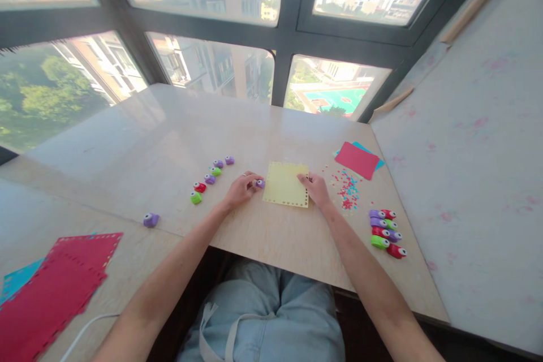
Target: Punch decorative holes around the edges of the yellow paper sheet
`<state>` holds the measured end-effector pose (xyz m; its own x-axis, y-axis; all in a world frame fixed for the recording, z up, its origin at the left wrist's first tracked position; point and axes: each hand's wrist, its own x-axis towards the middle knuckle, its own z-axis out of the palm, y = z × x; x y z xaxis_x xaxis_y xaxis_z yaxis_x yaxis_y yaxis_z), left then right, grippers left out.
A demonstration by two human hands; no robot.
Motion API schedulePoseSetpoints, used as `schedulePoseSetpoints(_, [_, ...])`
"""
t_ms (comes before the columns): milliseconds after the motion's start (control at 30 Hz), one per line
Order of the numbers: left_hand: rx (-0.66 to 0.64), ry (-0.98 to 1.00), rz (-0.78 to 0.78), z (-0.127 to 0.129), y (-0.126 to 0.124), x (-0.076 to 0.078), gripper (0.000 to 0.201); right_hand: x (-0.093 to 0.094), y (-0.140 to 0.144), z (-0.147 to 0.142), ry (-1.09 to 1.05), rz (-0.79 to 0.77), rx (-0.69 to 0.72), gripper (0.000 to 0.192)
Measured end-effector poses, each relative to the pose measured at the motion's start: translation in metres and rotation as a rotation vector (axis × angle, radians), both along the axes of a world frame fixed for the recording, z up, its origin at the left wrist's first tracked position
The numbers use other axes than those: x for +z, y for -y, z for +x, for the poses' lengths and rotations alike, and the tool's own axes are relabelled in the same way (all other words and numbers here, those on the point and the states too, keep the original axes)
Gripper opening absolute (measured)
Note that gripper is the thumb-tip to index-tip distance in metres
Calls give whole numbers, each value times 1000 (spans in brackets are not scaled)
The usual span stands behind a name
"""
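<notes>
A pale yellow sheet of paper (285, 184) with small shapes punched along its edges lies on the table in front of me. My left hand (242, 189) is closed around a purple craft punch (259, 184) at the sheet's left edge; whether the paper sits inside the punch's slot I cannot tell. On the other side, my right hand (314, 185) pinches the sheet's right edge, thumb on top and the fingers largely hidden beneath. Just left of my left hand runs a slanting row of purple, green and red punches (209, 179).
Punched-out confetti (348, 189) is scattered right of the sheet, below red paper (357, 159) lying over blue. Several more punches (386, 229) cluster at the right. A lone purple punch (150, 219) and punched red sheets (63, 288) lie left. Windows and a papered wall (475, 141) border the table.
</notes>
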<state>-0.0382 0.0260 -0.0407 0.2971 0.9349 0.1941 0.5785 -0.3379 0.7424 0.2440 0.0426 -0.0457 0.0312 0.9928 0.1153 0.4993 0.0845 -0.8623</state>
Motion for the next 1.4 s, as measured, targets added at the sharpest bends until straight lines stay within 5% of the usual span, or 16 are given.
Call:
schedulePoseSetpoints(333, [-15,117,26,0,-1,-1,34,1,3,-1,-145,-26,-7,57])
schedulePoseSetpoints(1400, [-4,159,-17,2,0,-1,31,13,12,-4,-123,-47,-39,51])
